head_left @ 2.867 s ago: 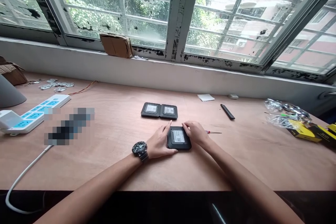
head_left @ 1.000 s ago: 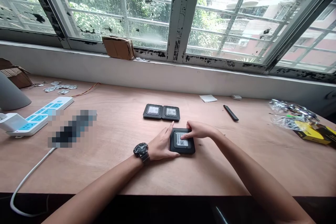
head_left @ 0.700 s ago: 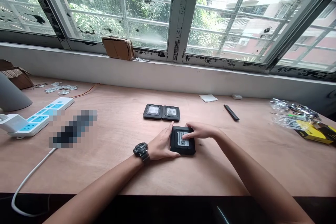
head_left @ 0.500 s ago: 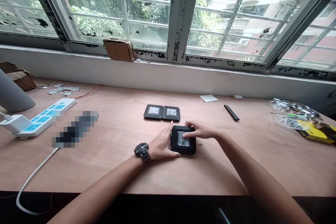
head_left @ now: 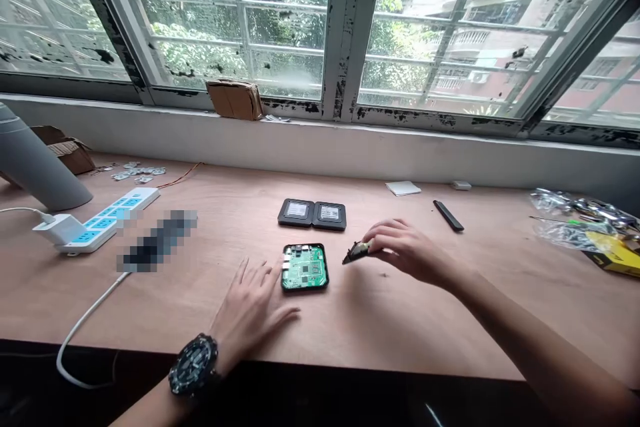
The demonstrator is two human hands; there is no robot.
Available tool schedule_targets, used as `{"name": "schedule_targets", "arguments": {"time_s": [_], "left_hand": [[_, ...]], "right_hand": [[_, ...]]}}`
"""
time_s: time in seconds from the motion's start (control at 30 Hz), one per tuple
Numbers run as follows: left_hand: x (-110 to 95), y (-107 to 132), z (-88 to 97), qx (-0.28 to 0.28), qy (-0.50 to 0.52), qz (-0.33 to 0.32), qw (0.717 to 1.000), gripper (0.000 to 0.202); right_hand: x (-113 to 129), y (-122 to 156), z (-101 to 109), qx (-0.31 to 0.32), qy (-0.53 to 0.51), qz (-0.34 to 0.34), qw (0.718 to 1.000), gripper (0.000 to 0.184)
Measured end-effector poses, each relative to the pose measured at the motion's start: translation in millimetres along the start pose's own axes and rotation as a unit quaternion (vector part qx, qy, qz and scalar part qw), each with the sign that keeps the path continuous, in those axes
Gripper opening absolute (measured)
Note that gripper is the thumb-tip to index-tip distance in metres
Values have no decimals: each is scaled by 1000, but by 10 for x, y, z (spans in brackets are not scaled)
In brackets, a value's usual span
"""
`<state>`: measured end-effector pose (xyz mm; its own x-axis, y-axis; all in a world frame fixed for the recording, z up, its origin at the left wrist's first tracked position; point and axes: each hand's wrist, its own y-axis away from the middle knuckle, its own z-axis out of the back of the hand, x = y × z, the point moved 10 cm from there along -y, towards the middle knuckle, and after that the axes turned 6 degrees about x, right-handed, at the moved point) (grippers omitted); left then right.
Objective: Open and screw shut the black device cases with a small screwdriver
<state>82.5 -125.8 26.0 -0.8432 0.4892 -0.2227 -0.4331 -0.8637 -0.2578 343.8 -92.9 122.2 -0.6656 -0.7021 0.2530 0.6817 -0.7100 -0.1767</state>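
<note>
A square black case lies on the table with its green circuit board facing up. Just left of it my left hand rests with fingers spread, its fingertips close to the case edge; whether they touch it I cannot tell. To the right, my right hand grips the black cover, which is tilted above the tabletop, apart from the case. My fingers hide much of the cover. Behind the case, two flat black covers with white labels, a left one and a right one, lie side by side.
A power strip and its white cable are at left, near a grey cylinder. A black bar and white paper lie at back right. Bagged parts and a yellow box sit at far right.
The labelled cover has come off the case, exposing the board, and my right hand has carried it right. The case now lies further left, and my left hand has let go of it.
</note>
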Motion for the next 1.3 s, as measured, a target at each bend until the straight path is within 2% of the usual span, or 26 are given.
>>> {"name": "schedule_targets", "arguments": {"time_s": [0.1, 0.27, 0.43, 0.5, 0.57, 0.67, 0.73, 0.8, 0.97, 1.03, 1.2, 1.3], "left_hand": [[121, -50, 16, 18, 28, 18, 999, 100], [242, -295, -170, 99, 126, 27, 987, 111], [210, -500, -189, 165, 210, -17, 963, 111], [166, -525, -160, 156, 205, -20, 966, 119], [98, -515, -138, 115, 168, -11, 979, 122], [-21, -456, -160, 49, 127, 9, 991, 107], [-70, -433, -199, 40, 126, 2, 991, 98], [-70, -445, -230, 71, 142, -28, 987, 97], [88, -548, -296, 237, 180, -85, 951, 106], [92, -625, -316, 272, 185, -100, 939, 106], [-120, -836, -385, 270, 198, -146, 931, 109], [-194, -865, -370, 244, 189, -164, 937, 109]], "right_hand": [[24, 230, -165, -20, 75, 40, 996, 19], [-330, 581, -437, -113, 77, 42, 990, 16], [-600, 630, -661, -122, 25, 5, 992, 16], [-642, 622, -709, -117, 17, -6, 993, 16], [-674, 627, -737, -116, 7, -16, 993, 16], [-709, 650, -761, -112, 8, -31, 993, 17], [-729, 667, -770, -105, 12, -41, 994, 18], [-738, 676, -781, -96, 8, -41, 994, 19], [-763, 635, -836, -79, -24, -22, 996, 26], [-794, 590, -865, -75, -50, -21, 996, 30], [-868, 511, -888, -68, -106, -47, 991, 32], [-872, 607, -806, -93, -131, -78, 984, 38]]}}
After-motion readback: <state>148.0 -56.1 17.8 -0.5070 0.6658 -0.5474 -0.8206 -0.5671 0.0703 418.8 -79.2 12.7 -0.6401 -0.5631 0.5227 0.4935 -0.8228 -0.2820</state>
